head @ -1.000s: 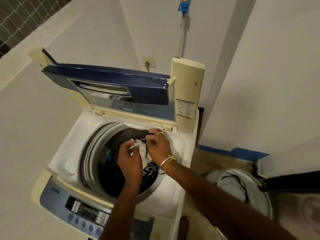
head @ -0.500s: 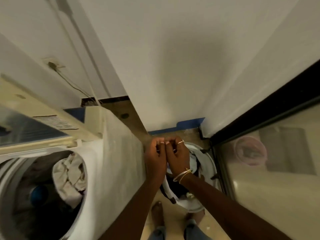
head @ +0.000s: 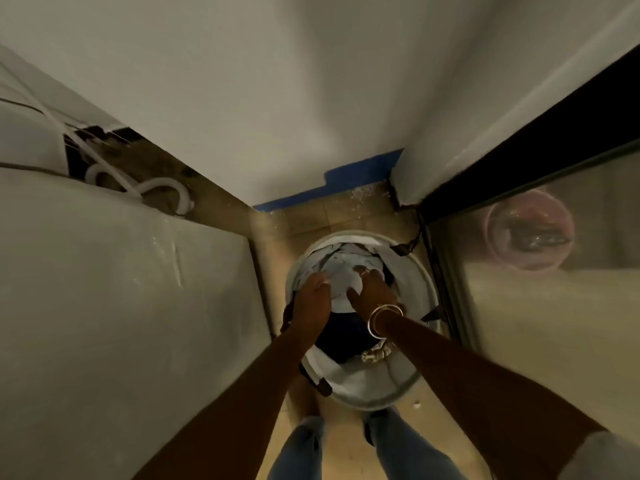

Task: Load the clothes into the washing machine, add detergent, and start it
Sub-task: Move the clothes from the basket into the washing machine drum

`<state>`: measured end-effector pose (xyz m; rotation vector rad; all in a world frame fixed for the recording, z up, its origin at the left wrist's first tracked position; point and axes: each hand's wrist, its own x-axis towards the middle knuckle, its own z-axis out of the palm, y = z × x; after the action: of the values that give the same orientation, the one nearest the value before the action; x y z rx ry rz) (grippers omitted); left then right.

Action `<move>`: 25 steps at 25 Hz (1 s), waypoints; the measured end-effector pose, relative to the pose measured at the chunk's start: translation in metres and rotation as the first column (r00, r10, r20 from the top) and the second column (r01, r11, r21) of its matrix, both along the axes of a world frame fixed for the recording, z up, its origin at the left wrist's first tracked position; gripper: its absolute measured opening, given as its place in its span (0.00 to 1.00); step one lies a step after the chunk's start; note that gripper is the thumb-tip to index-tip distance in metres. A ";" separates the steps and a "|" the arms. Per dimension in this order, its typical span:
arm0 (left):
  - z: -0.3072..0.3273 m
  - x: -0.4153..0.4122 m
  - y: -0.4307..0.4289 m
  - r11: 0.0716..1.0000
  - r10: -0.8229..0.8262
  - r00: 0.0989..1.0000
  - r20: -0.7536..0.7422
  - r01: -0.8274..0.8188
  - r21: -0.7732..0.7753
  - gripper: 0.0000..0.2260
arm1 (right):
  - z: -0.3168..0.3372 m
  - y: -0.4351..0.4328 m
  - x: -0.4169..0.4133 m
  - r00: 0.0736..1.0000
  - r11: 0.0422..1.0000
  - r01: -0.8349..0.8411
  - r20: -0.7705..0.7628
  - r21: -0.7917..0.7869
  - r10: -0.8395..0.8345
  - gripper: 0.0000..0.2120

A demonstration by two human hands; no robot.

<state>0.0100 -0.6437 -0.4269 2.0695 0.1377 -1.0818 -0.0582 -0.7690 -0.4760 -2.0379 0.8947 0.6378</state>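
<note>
On the floor stands a round white laundry basket [head: 375, 402] full of clothes. Both my arms reach down into it. My left hand [head: 310, 304] curls over the left edge of a pale garment [head: 341, 273] on top of the pile. My right hand [head: 373, 289], with bangles on the wrist, pinches the same garment between thumb and fingers. A dark blue garment [head: 341, 337] lies below my hands in the basket. Only the white side wall of the washing machine [head: 121, 289] shows at the left; its drum and panel are out of view.
A white drain hose [head: 173, 188] coils on the floor behind the machine. A glass door [head: 540, 317] with a dark frame stands close on the right, with a pink bucket [head: 530, 233] behind it. The wall is just behind the basket. My legs stand below it.
My view has swung from the open washer drum to the right and down onto the basket. Both hands left the drum and now reach into the basket onto the pale garment.
</note>
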 end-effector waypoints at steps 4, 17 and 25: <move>-0.043 0.005 0.000 0.996 0.085 0.996 -0.027 -0.085 -0.003 0.13 | -0.084 0.015 0.026 0.966 0.972 -0.228 -0.142 -0.062 0.217 0.48; 0.037 -0.002 0.021 0.929 -0.248 0.955 0.161 0.282 -0.238 0.38 | 0.056 0.003 -0.019 0.905 0.998 0.047 0.424 -0.047 -0.022 0.16; 0.153 0.030 0.018 0.999 -0.038 0.950 0.310 0.032 0.023 0.16 | 0.250 0.010 -0.005 0.583 0.975 0.135 0.781 0.178 -0.224 0.14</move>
<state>0.0399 -0.6253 -0.2741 2.2364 -0.0471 -0.7635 -0.0630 -0.7594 -0.2255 -1.8063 0.4778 -0.3687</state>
